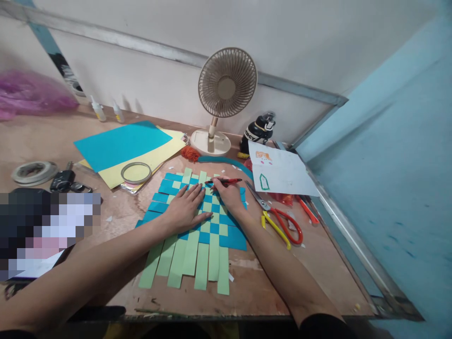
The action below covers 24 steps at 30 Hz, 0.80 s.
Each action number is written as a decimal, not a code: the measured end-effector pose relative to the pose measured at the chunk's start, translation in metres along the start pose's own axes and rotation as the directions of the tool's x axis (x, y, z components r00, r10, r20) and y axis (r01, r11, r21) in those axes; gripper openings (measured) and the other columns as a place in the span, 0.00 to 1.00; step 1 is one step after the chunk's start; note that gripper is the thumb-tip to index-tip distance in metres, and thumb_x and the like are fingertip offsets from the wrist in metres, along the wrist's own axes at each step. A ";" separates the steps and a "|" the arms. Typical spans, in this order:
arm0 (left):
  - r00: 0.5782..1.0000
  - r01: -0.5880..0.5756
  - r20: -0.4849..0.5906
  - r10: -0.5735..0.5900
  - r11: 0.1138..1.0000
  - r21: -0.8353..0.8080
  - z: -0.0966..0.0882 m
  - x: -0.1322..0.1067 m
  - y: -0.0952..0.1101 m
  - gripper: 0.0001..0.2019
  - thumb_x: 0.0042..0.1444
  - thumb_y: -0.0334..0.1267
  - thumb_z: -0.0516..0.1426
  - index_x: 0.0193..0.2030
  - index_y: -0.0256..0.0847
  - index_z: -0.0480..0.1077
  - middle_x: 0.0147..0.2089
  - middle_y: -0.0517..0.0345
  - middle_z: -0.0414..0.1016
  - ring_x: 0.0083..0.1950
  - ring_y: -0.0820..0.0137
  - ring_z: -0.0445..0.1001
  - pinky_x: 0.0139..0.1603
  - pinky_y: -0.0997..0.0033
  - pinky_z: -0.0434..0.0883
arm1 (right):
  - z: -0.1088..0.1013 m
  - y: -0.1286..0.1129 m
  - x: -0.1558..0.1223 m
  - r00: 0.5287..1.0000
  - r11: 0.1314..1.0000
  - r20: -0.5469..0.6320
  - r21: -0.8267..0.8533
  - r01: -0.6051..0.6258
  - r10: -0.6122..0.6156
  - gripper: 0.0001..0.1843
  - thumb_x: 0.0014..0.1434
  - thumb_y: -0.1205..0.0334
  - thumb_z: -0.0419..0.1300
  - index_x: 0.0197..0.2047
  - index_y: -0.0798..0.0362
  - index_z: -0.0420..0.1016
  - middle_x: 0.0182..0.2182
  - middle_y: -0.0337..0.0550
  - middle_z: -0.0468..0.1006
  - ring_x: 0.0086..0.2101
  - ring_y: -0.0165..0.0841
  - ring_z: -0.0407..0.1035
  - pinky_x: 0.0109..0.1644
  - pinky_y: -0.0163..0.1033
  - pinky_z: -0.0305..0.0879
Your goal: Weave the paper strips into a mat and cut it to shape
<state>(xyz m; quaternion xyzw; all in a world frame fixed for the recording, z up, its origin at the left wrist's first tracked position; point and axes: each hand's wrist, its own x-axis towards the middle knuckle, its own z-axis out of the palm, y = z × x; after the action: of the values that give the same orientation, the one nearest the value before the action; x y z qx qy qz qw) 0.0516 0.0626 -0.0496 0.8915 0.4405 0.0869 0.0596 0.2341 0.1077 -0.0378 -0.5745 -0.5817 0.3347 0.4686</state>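
A checkered mat of woven paper strips [214, 228], blue crossing pale green, lies on the table in front of me. Its loose green ends point toward me and its blue ends stick out at the sides. My left hand [187, 207] rests flat on the weave with fingers spread. Near the mat's upper part, my right hand [228, 193] grips a slim red and black pen [231, 181], its tip pointing left over the strips. Right of the mat lie scissors [287, 223] with red handles and a pair of yellow handles [277, 230].
Behind the mat stand a small fan [228, 87] and a black bottle [257, 132]. Blue and yellow sheets [123, 143] lie back left under a tape ring [136, 163]. Further left are a tape roll [34, 173] and keys [62, 181]. A drawing [282, 169] lies at right.
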 end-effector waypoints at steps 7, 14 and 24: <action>1.000 0.005 0.003 -0.005 1.000 0.009 -0.001 0.000 0.001 0.40 0.67 0.63 0.41 0.73 0.31 0.54 0.76 0.41 0.47 0.77 0.53 0.47 0.75 0.50 0.44 | 0.001 0.001 0.001 1.000 1.000 -0.009 -0.002 0.012 -0.012 0.13 0.56 0.51 0.59 0.34 0.51 0.78 0.29 0.44 0.83 0.30 0.37 0.78 0.36 0.39 0.73; 1.000 -0.007 0.009 0.007 0.999 0.037 -0.001 0.000 0.000 0.41 0.67 0.64 0.39 0.73 0.29 0.54 0.76 0.41 0.48 0.77 0.54 0.45 0.75 0.51 0.43 | -0.002 -0.004 0.001 0.999 1.000 0.039 -0.015 0.000 0.001 0.12 0.58 0.53 0.59 0.35 0.51 0.79 0.27 0.41 0.83 0.28 0.34 0.78 0.35 0.36 0.73; 1.000 -0.009 0.016 0.009 0.999 0.034 0.000 0.000 -0.001 0.42 0.67 0.64 0.40 0.73 0.29 0.53 0.76 0.41 0.47 0.77 0.53 0.46 0.76 0.51 0.42 | -0.012 -0.005 0.006 0.998 0.995 0.056 -0.094 0.027 -0.022 0.10 0.59 0.55 0.60 0.33 0.51 0.79 0.27 0.40 0.83 0.30 0.35 0.78 0.39 0.36 0.72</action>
<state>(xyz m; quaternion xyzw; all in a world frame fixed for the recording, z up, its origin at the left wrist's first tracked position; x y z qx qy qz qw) 0.0511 0.0631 -0.0492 0.8950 0.4375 0.0727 0.0476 0.2444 0.1107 -0.0279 -0.5794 -0.6167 0.3165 0.4287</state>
